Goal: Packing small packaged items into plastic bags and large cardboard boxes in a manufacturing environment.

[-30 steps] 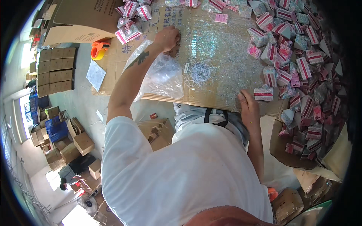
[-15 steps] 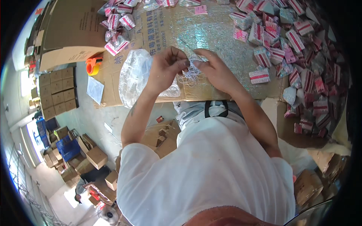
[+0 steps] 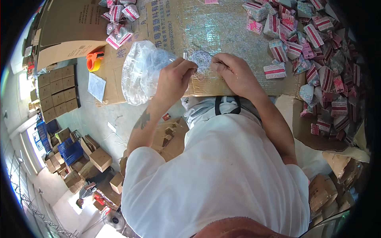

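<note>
Brown cardboard [image 3: 258,88] covers our work surface, shiny across its middle and printed in blue further left. On that left side sit an orange-and-yellow tape dispenser [image 3: 94,61] and, by the edge, a pale sheet [image 3: 96,87]. Crowding us most is a clear plastic bag [image 3: 137,75], crumpled just beside our left hand [image 3: 177,76]. One pink-and-white packet [image 3: 274,71] lies near our right hand [image 3: 234,73] but apart from it, at the border of a large heap of packets [image 3: 313,35]. Off to the left, on the floor, we see stacked brown boxes [image 3: 57,95], a blue crate [image 3: 70,150], a fan [image 3: 114,219] and another person [image 3: 85,192].

At our right, packets run down into what looks like an open carton [image 3: 291,119]. We cannot make out what the bag holds, nor see inside the large box [image 3: 67,23] at the upper left.

White thread [image 3: 201,59] lies in a loose tangle on the cardboard between our hands. Both forearms reach forward and our wrists angle inward. On each hand, thumb and forefinger are pressed together at the tangle's near sides; we cannot tell whether a strand is pinched in either.
</note>
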Demonstrator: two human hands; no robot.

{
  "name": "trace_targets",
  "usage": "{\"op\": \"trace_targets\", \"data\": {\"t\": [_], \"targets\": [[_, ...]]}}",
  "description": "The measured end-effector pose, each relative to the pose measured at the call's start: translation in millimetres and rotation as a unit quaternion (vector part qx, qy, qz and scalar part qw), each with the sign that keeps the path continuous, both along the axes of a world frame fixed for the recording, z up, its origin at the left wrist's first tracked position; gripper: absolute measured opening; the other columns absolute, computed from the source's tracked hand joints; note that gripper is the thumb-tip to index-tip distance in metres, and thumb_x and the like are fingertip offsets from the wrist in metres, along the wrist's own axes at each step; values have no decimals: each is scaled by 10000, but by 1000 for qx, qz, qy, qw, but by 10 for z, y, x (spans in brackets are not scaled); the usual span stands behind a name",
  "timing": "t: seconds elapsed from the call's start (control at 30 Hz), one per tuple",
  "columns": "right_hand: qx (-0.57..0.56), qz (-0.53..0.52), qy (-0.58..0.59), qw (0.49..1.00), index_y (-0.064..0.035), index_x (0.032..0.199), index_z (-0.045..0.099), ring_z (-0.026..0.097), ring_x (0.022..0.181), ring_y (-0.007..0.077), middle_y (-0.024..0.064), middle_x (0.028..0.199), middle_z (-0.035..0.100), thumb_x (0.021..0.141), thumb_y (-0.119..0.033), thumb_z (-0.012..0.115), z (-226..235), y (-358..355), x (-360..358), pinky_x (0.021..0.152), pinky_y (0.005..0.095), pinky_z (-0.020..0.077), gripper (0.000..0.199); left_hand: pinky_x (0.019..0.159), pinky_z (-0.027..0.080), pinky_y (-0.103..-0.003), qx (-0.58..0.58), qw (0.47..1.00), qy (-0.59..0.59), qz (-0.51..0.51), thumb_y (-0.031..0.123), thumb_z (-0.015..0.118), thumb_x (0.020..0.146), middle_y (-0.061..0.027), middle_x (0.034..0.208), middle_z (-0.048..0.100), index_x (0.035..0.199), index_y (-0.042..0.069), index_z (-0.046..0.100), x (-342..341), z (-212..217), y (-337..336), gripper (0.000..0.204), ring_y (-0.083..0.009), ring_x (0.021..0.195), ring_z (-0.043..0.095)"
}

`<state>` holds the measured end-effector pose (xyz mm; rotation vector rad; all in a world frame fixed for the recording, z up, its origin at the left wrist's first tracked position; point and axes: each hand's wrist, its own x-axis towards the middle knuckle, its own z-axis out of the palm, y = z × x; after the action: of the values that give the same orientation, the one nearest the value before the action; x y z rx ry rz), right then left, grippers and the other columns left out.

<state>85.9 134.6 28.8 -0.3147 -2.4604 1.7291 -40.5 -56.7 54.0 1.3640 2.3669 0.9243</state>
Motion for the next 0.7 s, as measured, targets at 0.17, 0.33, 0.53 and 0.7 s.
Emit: {"op": "trace_targets", "data": {"t": [0.17,0.33,0.53,0.7], "targets": [[80,-65,-2,995,9,1107,613,625,877,250,147,933,643,963,-134,611,-156,-45,86,808,350,492,203,660,539,-303,99,910,-393,88,87,613,985,-117,967,685,1022,-5,622,179,-90,-12,99,-218,812,693],[-216,-55,-80,972,11,1147,607,606,937,152,61,1002,641,982,-82,560,-239,-214,133,849,313,487,196,724,588,-317,396,608,-683,79,149,561,1032,-171,1091,656,1030,10,580,364,-312,299,140,-249,911,703],[-123,-168,29,978,8,1175,599,649,1016,292,188,1048,661,1004,-165,556,-72,-280,208,897,394,483,247,871,612,-396,434,657,-608,105,132,573,1021,-216,1160,671,982,6,599,289,-356,343,135,-320,1038,699],[-95,-59,-50,993,1,1226,578,598,1056,235,139,1121,629,1032,-186,536,87,-152,559,949,345,454,272,908,601,-429,442,661,-600,92,126,577,1018,-234,1203,664,974,5,599,274,-363,388,131,-361,1106,679]]}}
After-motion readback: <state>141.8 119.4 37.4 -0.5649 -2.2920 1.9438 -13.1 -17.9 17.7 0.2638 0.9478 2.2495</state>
